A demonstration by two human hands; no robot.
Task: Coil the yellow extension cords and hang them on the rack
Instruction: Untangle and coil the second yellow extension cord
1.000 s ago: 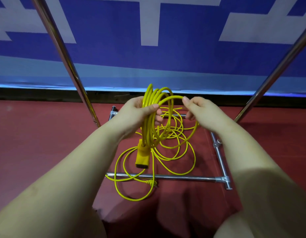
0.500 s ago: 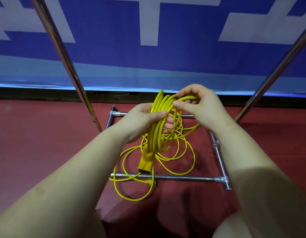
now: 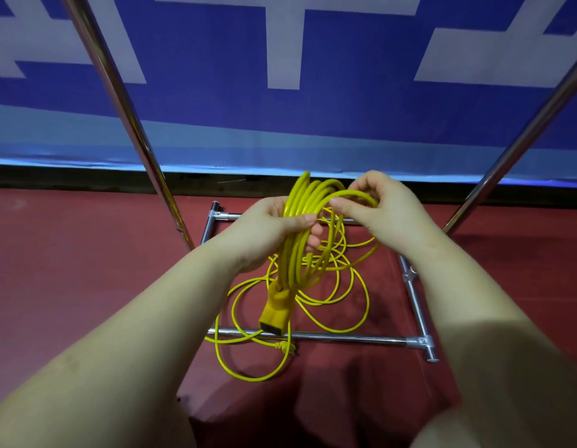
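No text, label, brand or number can be read anywhere. The blue banner [image 3: 345, 101] at the far side carries large white strokes, parts of big characters cut off by the top edge, too incomplete to read. The yellow cord [image 3: 300, 234] and its socket end [image 3: 274, 313] show no legible marking.

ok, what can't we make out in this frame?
- Rack top: head view, both poles run off the top edge, so no hanging bar shows.
- Left hand fingers: mostly hidden behind the coil.
- Right hand fingertips: curled under, hidden by the hand itself.
- Loose cord on the floor: loops overlap, one cord or several unclear.
- Plug: too small for detail.
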